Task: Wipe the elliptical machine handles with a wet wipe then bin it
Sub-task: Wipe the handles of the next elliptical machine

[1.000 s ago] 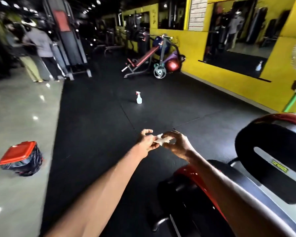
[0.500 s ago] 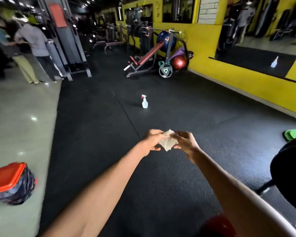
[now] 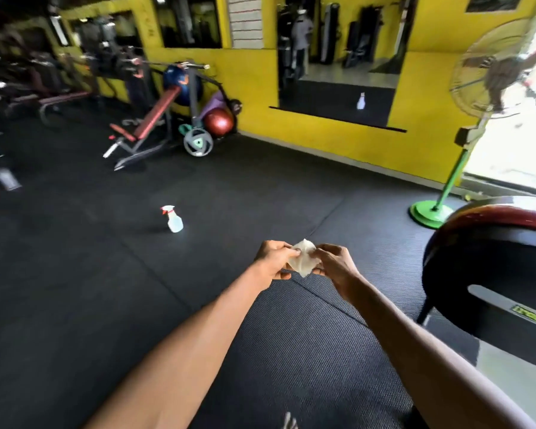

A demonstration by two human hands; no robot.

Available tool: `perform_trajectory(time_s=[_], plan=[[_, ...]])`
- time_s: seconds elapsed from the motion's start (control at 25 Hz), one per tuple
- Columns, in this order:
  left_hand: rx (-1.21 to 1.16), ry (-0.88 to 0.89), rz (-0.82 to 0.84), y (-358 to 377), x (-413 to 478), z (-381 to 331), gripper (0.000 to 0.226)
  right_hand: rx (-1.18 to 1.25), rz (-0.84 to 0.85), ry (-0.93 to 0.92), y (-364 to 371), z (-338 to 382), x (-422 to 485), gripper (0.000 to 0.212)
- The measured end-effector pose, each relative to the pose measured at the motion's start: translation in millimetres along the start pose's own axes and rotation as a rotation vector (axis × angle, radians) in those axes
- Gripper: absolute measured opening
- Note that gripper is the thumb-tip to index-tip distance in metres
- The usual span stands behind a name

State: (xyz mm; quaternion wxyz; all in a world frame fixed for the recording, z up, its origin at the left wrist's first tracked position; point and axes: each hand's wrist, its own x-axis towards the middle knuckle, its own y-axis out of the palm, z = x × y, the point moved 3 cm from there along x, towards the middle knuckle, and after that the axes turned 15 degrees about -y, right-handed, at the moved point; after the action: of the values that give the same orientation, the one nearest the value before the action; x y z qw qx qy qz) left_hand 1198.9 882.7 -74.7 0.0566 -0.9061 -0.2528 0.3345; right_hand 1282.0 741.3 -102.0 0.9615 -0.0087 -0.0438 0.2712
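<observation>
A small white wet wipe (image 3: 304, 258) is held up in front of me over the black rubber floor, partly spread. My left hand (image 3: 274, 260) pinches its left edge and my right hand (image 3: 333, 263) pinches its right edge. The elliptical machine's black and red housing (image 3: 489, 274) fills the right side, close to my right forearm. Its handles are out of view, and no bin is in view.
A clear spray bottle (image 3: 174, 220) with a red trigger stands on the floor ahead to the left. A green-based pedestal fan (image 3: 427, 212) stands at the right by the yellow wall. A weight bench (image 3: 143, 131) and exercise balls sit at the back.
My view has swung to the right: the red-lidded bin on the left has left the frame, and the fan and elliptical housing have come in. Both hands have pulled the wipe a little further apart.
</observation>
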Motion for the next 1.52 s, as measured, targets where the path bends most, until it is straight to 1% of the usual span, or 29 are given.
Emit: perform_trajectory(time_s=[0.12,0.2,0.32,0.36,0.4,0.44,0.48,0.6,0.68,0.84,1.0,1.08,1.12,1.2,1.28,1.36,1.44,1.52], plan=[[0.091,0.081,0.133,41.6,59.9,-61.1,0.019,-0.011,-0.100,-0.013,-48.3,-11.2,59.2,0.023],[0.161,0.122,0.179,85.2,104.4,-106.6,0.025,-0.035,-0.172,-0.009,-95.3,-19.2,101.3,0.021],[0.229,0.159,0.268,162.5,150.7,-170.1,0.014,-0.057,-0.332,0.000,-177.1,-25.4,149.3,0.010],[0.240,0.177,0.287,187.5,162.0,-187.7,0.012,-0.078,-0.403,0.002,-203.2,-26.1,158.2,0.017],[0.263,0.192,0.339,218.6,172.6,-205.6,0.011,-0.115,-0.486,0.001,-235.2,-30.4,165.2,0.029],[0.293,0.203,0.403,250.9,179.4,-220.7,0.011,-0.155,-0.571,0.009,-265.7,-31.9,166.8,0.036],[0.329,0.208,0.468,283.8,184.5,-233.6,0.013,-0.194,-0.657,0.019,-294.8,-32.8,165.6,0.037],[0.438,0.219,0.638,387.5,191.4,-260.5,0.020,-0.273,-0.908,0.065,-377.0,-38.8,146.9,0.020],[0.495,0.248,0.738,446.6,187.9,-274.8,0.019,-0.317,-1.022,0.081,-424.8,-43.2,134.1,0.017],[0.594,0.265,0.965,576.9,174.7,-307.9,0.017,-0.441,-1.249,0.090,-527.3,-49.3,111.6,0.023],[0.725,0.321,1.138,689.8,136.8,-339.4,0.012,-0.483,-1.493,0.178,-602.1,-38.1,78.0,0.027],[0.762,0.355,1.198,736.9,112.7,-345.6,0.016,-0.508,-1.585,0.213,-625.9,-21.9,58.3,0.024],[0.793,0.356,1.234,759.9,98.3,-346.1,0.019,-0.541,-1.621,0.219,-637.7,-13.2,47.4,0.019],[0.831,0.332,1.328,801.7,66.0,-343.0,0.018,-0.574,-1.712,0.228,-659.4,-0.4,21.6,0.014],[0.874,0.289,1.457,842.0,30.3,-332.1,0.014,-0.569,-1.818,0.236,-685.3,5.6,-10.4,0.013],[0.916,0.278,1.554,876.5,-1.4,-322.1,0.013,-0.527,-1.862,0.221,-712.3,3.8,-38.2,0.012],[0.962,0.309,1.580,923.3,-36.2,-309.3,0.013,-0.499,-1.890,0.173,-746.2,3.8,-73.2,0.005],[0.976,0.348,1.602,973.5,-79.0,-298.0,0.011,-0.541,-1.928,0.181,-785.7,4.4,-116.2,0.020]])
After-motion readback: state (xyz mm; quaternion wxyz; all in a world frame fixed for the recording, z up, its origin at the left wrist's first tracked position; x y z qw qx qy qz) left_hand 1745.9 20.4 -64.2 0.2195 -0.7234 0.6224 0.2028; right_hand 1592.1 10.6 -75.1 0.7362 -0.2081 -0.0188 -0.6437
